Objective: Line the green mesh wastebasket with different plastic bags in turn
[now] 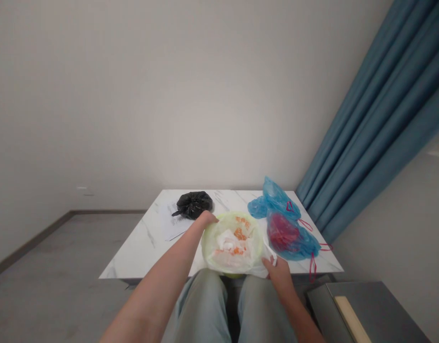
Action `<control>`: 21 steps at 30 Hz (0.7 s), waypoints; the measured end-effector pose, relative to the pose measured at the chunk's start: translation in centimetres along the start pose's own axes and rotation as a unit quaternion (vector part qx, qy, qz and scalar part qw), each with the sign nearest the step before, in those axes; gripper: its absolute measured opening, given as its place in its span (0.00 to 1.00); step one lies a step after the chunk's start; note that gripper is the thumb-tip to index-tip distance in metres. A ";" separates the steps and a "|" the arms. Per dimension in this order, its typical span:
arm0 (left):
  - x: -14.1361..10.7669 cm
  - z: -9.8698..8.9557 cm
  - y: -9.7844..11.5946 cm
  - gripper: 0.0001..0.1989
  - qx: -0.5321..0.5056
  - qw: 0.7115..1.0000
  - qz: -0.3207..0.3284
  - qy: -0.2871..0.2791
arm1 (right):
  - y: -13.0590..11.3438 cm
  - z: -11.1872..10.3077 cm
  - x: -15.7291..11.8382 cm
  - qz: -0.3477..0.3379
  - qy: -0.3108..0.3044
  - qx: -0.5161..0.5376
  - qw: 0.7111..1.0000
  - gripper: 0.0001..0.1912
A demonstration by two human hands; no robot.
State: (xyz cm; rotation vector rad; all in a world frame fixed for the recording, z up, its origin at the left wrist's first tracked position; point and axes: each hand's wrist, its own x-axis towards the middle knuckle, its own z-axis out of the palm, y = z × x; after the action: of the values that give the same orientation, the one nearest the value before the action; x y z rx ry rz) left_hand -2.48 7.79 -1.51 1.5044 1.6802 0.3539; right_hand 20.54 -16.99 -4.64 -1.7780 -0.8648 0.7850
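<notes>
Gripping a lined bowl at the table edge

Left hand [208, 219] is curling over the rim of the pale green bowl [209, 245]; right hand [279, 278] is pinching the white plastic liner [268, 250]. Uneven pulling risks tipping the orange scraps [240, 233] off the marble table [148, 243].

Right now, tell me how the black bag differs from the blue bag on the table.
The black plastic bag is opaque, while the blue plastic bag is translucent, with something red showing through. The black one sits in a compact gathered bundle; the blue one lies spread out and larger, trailing pink loops. Both rest on the white marble table.
</notes>
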 end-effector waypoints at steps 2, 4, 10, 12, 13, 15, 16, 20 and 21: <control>0.3 0.2 0.3 0.12 0.027 0.999 -0.019 0.040 | -0.5 0.3 -0.4 -0.004 -0.002 0.012 1.000 0.19; 0.3 0.4 0.6 0.12 0.039 0.997 -0.022 0.067 | -0.9 0.6 -0.7 -0.010 -0.001 0.034 0.999 0.20; -0.5 1.3 1.3 0.13 0.005 0.994 0.030 0.104 | -1.9 0.1 -0.6 0.011 -0.005 0.097 0.995 0.23; -0.7 1.4 1.6 0.14 -0.019 0.993 0.051 0.100 | -2.2 -0.3 -0.2 0.014 0.009 0.108 0.994 0.24; -0.7 1.3 1.7 0.15 -0.033 0.993 0.061 0.096 | -2.3 -0.5 0.0 0.016 0.024 0.110 0.994 0.24; -0.8 1.2 1.9 0.15 -0.067 0.991 0.078 0.087 | -2.7 -1.0 0.5 0.011 0.055 0.115 0.992 0.24; -0.9 1.2 1.9 0.15 -0.087 0.989 0.085 0.084 | -3.0 -1.2 0.7 0.003 0.066 0.119 0.991 0.24; -1.5 1.4 2.0 0.13 -0.184 0.973 0.119 0.071 | -4.2 -1.6 1.7 -0.020 0.080 0.167 0.982 0.25; -1.8 1.6 1.9 0.13 -0.209 0.967 0.130 0.067 | -4.4 -1.5 2.0 -0.014 0.075 0.191 0.979 0.27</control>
State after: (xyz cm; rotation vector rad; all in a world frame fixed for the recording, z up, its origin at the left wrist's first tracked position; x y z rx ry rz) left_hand -0.13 6.13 -0.49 1.3999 1.3937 0.9115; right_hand 21.89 -14.82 -0.31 -1.4591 -0.5906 0.7333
